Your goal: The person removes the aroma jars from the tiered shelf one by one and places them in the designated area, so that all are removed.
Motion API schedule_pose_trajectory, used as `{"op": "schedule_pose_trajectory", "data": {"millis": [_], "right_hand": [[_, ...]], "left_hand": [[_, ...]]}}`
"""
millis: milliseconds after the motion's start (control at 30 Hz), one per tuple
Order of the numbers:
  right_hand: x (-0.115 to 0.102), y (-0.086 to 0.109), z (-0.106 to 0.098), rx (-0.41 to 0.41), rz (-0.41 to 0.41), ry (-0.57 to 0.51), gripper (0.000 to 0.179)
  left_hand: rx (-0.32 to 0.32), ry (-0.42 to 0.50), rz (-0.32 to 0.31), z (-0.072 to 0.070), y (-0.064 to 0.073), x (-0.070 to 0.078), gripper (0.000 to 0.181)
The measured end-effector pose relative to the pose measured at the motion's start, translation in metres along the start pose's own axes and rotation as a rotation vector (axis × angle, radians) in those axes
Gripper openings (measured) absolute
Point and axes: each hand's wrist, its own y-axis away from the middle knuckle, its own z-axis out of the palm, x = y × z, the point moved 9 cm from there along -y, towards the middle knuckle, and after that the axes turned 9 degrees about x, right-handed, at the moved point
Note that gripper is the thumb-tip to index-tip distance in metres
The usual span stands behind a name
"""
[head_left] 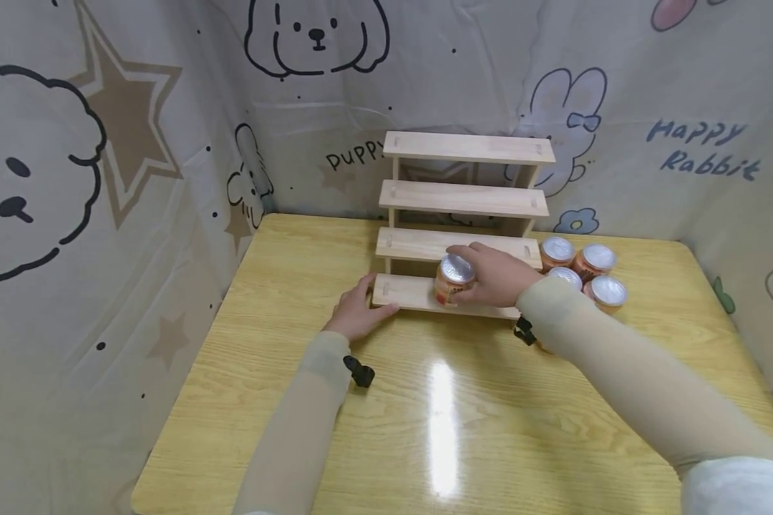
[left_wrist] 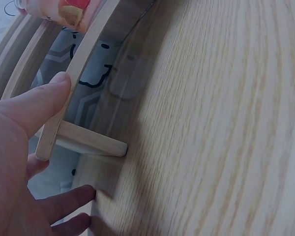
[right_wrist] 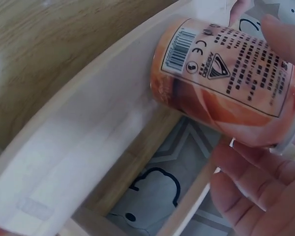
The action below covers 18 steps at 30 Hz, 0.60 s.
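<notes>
A wooden tiered stand [head_left: 464, 199] rises in steps at the back of the table. On its lowest step rests a silver-topped orange can [head_left: 449, 285]. My right hand [head_left: 499, 275] grips this can by its upper part, thumb on the near side and fingers on the far side. In the right wrist view the can [right_wrist: 221, 83] shows a barcode and small print, its base against the step. My left hand [head_left: 354, 311] holds the left end of that lowest step, with the thumb [left_wrist: 44, 101] pressed on its front edge and the other fingers lower down.
Several more cans [head_left: 595, 261] stand close together right of the stand, partly behind my right wrist. Patterned cloth [head_left: 335, 93] hangs behind and beside the table [head_left: 283, 300]. Light reflects off the tabletop in front.
</notes>
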Motion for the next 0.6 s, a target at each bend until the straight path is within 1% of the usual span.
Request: {"op": "schedule_pose_trajectory", "data": {"millis": [233, 400, 500, 600], "right_hand": [[-0.001, -0.005, 0.002, 0.061, -0.011, -0.051, 0.081], [0.005, 0.0, 0.002, 0.073, 0.003, -0.08, 0.082], [0.009, 0.006, -0.006, 0.104, 0.003, -0.106, 0.084], [0.016, 0.013, -0.021, 0.154, 0.019, -0.116, 0.085]], "left_hand": [[0.013, -0.009, 0.002, 0.0, 0.0, -0.001, 0.096], [0.011, 0.013, 0.009, -0.001, 0.004, 0.003, 0.096], [0.017, 0.013, 0.012, -0.002, 0.005, 0.004, 0.096], [0.022, 0.017, 0.006, -0.004, 0.006, 0.004, 0.096]]}}
